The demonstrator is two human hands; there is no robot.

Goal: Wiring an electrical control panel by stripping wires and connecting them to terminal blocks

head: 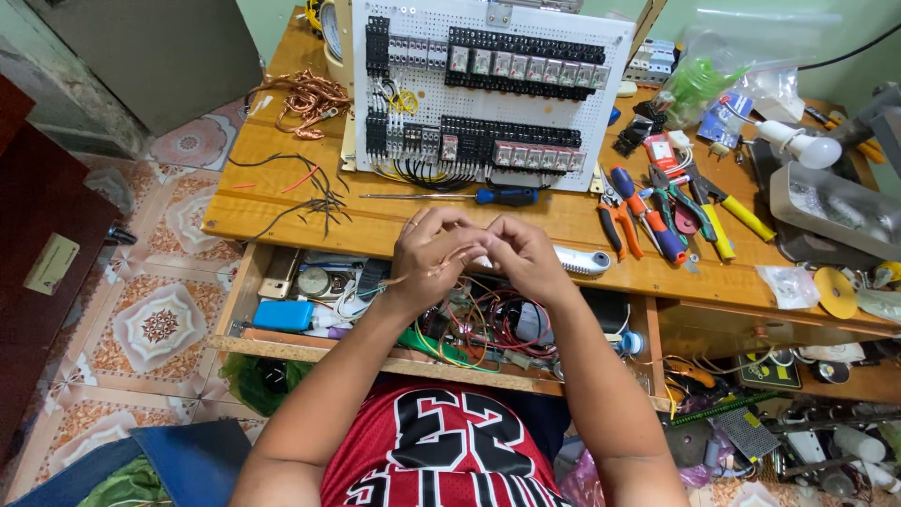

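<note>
At the far left of the wooden workbench [282, 202] we see a tangle of bare copper wire [305, 97], and nearer the front edge some loose black and red wire offcuts [314, 192]. Below them the open drawer [282, 345] holds a blue box [282, 315] and a round dial gauge [313, 281] among a jumble of red, green and yellow wires.

Our left hand [425, 263] is raised over the drawer, its fingers pinched shut on a thin copper wire strand [441, 269] that sticks out to the left of the fist. Our right hand [524, 258] meets it fingertip to fingertip, closed on the same strand, so the wire sits between both hands just in front of the bench edge.

Behind the hands stands a white perforated panel [488, 89] carrying rows of black relays and terminal blocks, with black and yellow wiring hanging at its lower left. A blue-handled screwdriver [469, 196] lies flat in front of it. Just right of our right hand rests a white handheld tool [582, 261].

Further right we find orange-handled pliers [618, 225], a red-and-blue screwdriver [648, 218], yellow-handled cutters [732, 211], a white light bulb [807, 147] and a yellow disc [835, 291].
</note>
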